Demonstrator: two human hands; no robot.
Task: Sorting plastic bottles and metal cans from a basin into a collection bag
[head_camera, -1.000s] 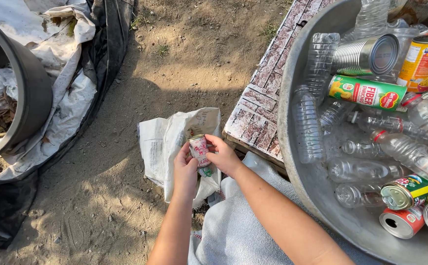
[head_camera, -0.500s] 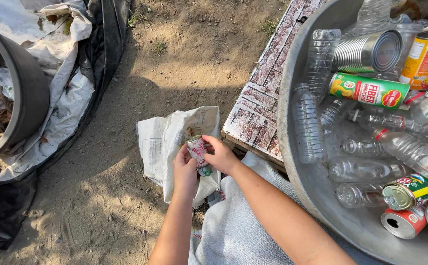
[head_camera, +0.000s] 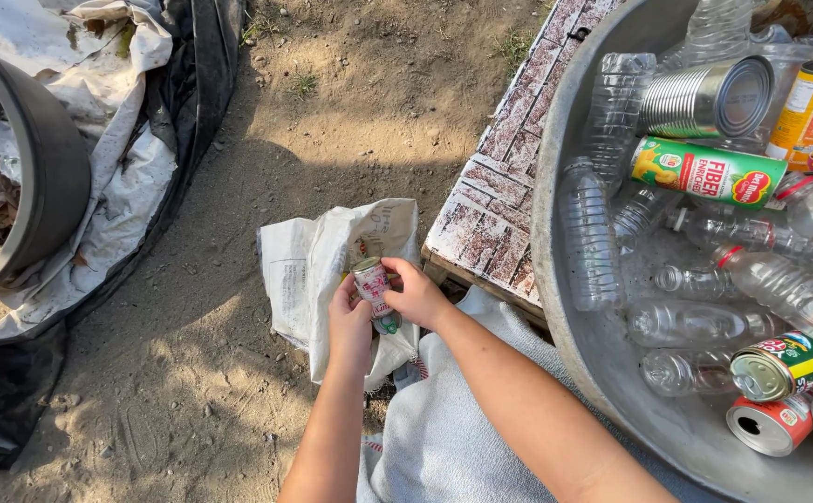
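Compared with a second ago, I see almost nothing changed: both hands sit in the same spot over the white sack (head_camera: 318, 265), and the view has only drifted a touch. My left hand (head_camera: 350, 321) and right hand (head_camera: 417, 296) are both closed around a small can (head_camera: 370, 282) with a pink and white label, held upright between them above the sack's open mouth; the left grips it from below and the side, the right wraps it from the other side with fingers curled across the front. The can is pinched right between the two hands, touching both. A small green bit peeks out under the can, and I cannot tell what it is. The lower part of the can is hidden by my fingers. To the right, a big metal tub (head_camera: 555, 279) holds clear plastic bottles (head_camera: 593, 237) and tins, and it runs out of view at the right and bottom edges. It rests on a brick-patterned board (head_camera: 495, 200). A grey towel (head_camera: 434, 438) lies under my forearms on the dirt ground (head_camera: 350, 102).
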